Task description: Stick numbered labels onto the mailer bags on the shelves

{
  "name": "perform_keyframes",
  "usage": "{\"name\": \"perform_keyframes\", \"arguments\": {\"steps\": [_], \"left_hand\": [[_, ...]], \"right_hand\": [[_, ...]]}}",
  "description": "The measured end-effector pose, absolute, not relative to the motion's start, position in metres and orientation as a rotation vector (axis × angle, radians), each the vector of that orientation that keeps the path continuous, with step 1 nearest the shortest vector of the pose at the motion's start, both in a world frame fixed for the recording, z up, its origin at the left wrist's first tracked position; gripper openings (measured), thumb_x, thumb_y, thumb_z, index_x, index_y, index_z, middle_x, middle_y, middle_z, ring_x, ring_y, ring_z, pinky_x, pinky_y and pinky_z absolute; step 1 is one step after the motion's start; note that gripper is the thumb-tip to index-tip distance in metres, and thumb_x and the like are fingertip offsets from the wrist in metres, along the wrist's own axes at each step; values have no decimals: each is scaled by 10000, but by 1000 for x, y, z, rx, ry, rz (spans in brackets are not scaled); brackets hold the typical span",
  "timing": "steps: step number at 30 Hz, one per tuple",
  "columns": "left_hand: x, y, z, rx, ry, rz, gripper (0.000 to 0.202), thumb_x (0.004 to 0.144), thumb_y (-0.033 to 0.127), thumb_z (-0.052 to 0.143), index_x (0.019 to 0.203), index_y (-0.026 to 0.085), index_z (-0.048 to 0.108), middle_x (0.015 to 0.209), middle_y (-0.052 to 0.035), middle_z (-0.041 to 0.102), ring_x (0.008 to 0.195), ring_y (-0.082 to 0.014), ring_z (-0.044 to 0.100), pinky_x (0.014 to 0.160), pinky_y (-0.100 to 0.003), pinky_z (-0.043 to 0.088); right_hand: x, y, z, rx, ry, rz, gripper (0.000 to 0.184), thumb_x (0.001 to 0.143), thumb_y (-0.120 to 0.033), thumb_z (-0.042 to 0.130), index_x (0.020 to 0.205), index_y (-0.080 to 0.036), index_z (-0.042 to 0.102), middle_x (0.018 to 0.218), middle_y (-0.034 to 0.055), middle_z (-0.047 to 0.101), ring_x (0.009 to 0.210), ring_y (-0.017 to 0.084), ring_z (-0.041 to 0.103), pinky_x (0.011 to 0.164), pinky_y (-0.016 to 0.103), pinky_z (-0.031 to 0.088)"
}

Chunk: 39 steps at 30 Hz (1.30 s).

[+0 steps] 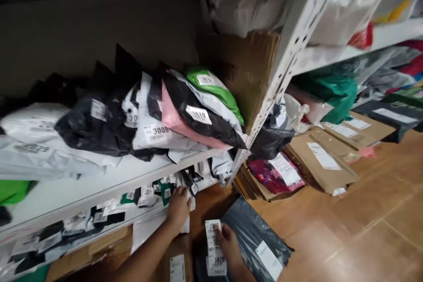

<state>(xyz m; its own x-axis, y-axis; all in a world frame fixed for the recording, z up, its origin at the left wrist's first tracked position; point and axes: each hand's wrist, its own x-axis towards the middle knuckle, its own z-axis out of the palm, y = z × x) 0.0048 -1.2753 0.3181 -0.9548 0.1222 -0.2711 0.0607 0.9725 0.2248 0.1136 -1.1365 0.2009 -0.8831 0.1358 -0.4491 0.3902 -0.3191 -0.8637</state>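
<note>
We take the white post (292,55) as our landmark. Below its foot, our right hand (229,243) pinches a strip of labels (214,237) by its edge, thumb against fingers, with the strip hanging upright. Left of the post's foot, our left hand (179,207) lies among the small packets (148,194) on the lower shelf (105,231); its fingers curl over them, but we cannot tell whether they grip one or merely rest.

The likeliest slip, we judge, is a mix-up of numbers: 3020 reads clearly on the strip, while our own fingers and the blur partly hide the ones above it. Since only an edge is held, the strip could also bend, or drop toward the dark parcel (253,229) on the floor (366,211) below the post.

On the lower shelf, left of the post, the packets crowd and overlap near the edge, so drawing one out could drag a neighbour down with it. Above them, on the upper shelf (132,175), the black bag (198,114) and pink bag (170,112) lean in a slick heap just left of the post; a knock from our arm could set them sliding.
</note>
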Motion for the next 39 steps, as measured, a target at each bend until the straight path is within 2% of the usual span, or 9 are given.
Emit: {"name": "perform_keyframes", "arguments": {"steps": [6,10,13,16,20,24,29,33,39], "left_hand": [[-27,-1267,250,298,3012,-201,1052,553,460,719,1392,23,258,1516,-229,89,1388,-398,30,1127,-530,87],[-47,-1278,219,384,3027,-187,1002,648,498,618,1387,-40,209,1509,-251,3,1387,-374,-32,1132,-452,157],[-58,-1289,217,548,3002,-139,869,764,521,473,1388,-22,208,1515,-234,73,1396,-327,-29,1135,-434,157],[-61,-1291,223,522,3009,-60,671,845,432,371,1366,22,272,1514,-212,143,1405,-294,62,1128,-415,197],[-65,-1290,237,438,3207,30,497,798,248,463,1279,137,412,1496,-176,76,1268,-297,415,1022,-363,381],[-77,-1289,250,303,3470,-288,544,707,271,606,1228,173,482,1389,-163,273,1277,-383,328,1050,-455,311],[-96,-1277,247,-42,3402,-160,487,750,217,543,1230,150,498,1342,-182,354,1230,-328,426,974,-368,400],[-105,-1270,250,-36,3447,-206,477,794,52,367,1221,194,523,1251,-137,488,1099,-208,565,902,-264,442],[-130,-1282,267,-58,3436,-449,401,818,146,414,1198,181,534,1010,-155,655,929,-280,634,773,-380,504]], "right_hand": [[68,-1140,138,141,1774,-2366,480,700,-648,559,670,-169,532,594,-23,491,557,112,424,542,248,365],[29,-1127,117,-379,1913,-2169,358,764,-522,568,703,-170,558,678,-9,514,622,119,466,556,234,370],[3,-1132,112,-882,2030,-2013,203,773,-375,600,721,-179,607,819,13,553,755,138,514,671,249,411],[-7,-1156,111,-1058,2055,-1915,89,698,-270,672,698,-190,633,823,0,538,731,125,509,648,232,408],[9,-1201,108,-623,2289,-1988,104,623,-170,712,594,-184,614,785,3,520,673,121,528,593,220,414],[38,-1235,85,-357,2752,-1980,14,678,-213,636,665,-215,639,940,67,532,682,160,582,606,274,483],[39,-1249,57,-401,3174,-2046,226,816,-196,453,772,-218,674,1286,143,491,747,188,671,609,278,537],[21,-1243,71,-592,3121,-2197,262,850,-172,420,858,-214,679,1246,132,583,914,203,678,725,245,548],[4,-1232,76,-862,2996,-2203,267,845,-157,445,975,-217,670,1219,119,614,998,215,649,818,276,538]]}}
